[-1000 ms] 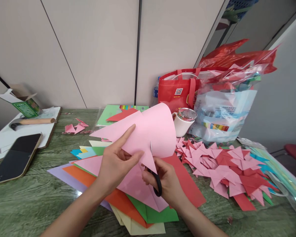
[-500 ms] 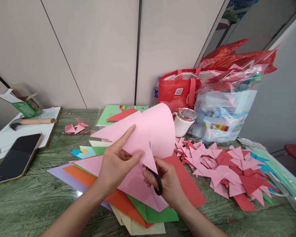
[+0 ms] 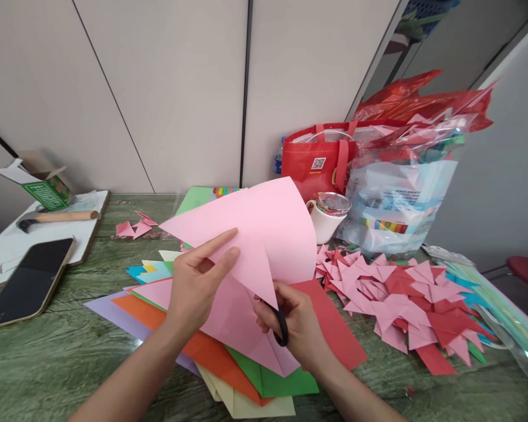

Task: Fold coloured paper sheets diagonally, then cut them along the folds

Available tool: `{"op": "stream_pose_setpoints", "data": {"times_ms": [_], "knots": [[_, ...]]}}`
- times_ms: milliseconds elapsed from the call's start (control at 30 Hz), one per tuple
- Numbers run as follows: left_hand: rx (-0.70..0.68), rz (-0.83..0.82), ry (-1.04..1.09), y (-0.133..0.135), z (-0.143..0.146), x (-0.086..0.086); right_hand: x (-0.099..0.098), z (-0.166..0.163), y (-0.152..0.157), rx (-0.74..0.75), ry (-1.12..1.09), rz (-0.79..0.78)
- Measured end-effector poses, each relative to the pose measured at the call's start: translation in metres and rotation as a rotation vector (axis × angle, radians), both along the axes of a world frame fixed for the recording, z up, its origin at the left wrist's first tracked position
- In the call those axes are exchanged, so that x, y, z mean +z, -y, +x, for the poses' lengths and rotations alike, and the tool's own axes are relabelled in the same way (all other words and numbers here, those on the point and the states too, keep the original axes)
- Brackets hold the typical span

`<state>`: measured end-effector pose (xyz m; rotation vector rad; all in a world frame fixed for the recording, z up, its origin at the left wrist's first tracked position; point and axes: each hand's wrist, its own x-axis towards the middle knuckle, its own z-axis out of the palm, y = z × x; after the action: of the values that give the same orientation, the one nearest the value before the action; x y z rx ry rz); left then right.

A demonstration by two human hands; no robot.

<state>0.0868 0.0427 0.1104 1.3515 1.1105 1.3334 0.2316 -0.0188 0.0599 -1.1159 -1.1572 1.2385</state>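
My left hand (image 3: 198,278) pinches the lower edge of a pink sheet of paper (image 3: 255,220) between thumb and fingers. The sheet is held up off the table, its right part curving and its left corner pointing out. In my right hand (image 3: 290,319) is a pair of scissors (image 3: 282,328) with black handles. Its blades are mostly hidden behind a pointed flap of the sheet, where a slit runs up into the paper. Below both hands lies a fanned stack of coloured paper, with a pink sheet (image 3: 242,328) on top and a red sheet (image 3: 334,328) at its right.
Folded pink and red paper pieces (image 3: 387,293) are heaped at the right. Behind them stand a white mug (image 3: 328,223), a red bag (image 3: 308,155) and a clear plastic bag (image 3: 396,205). A phone (image 3: 29,281) and a hammer (image 3: 57,217) lie at the left on a white board (image 3: 85,231).
My left hand has moved slightly left and down along the sheet. The pink sheet has flattened and tilted, its left corner rising. My right hand with the scissors stays almost in place.
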Motion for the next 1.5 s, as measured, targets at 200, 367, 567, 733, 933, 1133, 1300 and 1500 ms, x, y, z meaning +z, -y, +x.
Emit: {"op": "stream_pose_setpoints", "data": {"times_ms": [200,367,567,733,933,1133,1300,1500], "knots": [[-0.048,-0.035,0.168,-0.0032,0.0015,-0.0008,-0.0005,-0.0012,-0.0004,0.011,-0.034,-0.01],[-0.009,0.042,0.008,-0.0001,0.0002,0.0042,0.0006,-0.0005,-0.0005,0.027,-0.052,-0.015],[-0.075,0.043,-0.154,0.0023,-0.0011,0.0002,0.004,0.0029,-0.0018,0.031,-0.038,0.042],[-0.081,0.031,-0.176,0.0018,-0.0017,-0.0038,0.0051,0.0046,-0.0022,0.026,-0.041,0.061],[-0.093,0.027,-0.201,0.0019,-0.0026,-0.0025,0.0027,0.0047,-0.002,0.019,-0.044,0.048],[-0.1,0.023,-0.213,0.0028,-0.0032,-0.003,0.0038,0.0036,-0.0019,0.006,-0.043,0.023],[-0.098,0.004,-0.193,0.0022,-0.0022,-0.0033,0.0038,0.0028,-0.0019,0.005,-0.077,0.045],[-0.101,-0.008,-0.13,0.0017,-0.0023,-0.0045,0.0026,0.0007,-0.0019,-0.009,-0.099,0.043]]}}
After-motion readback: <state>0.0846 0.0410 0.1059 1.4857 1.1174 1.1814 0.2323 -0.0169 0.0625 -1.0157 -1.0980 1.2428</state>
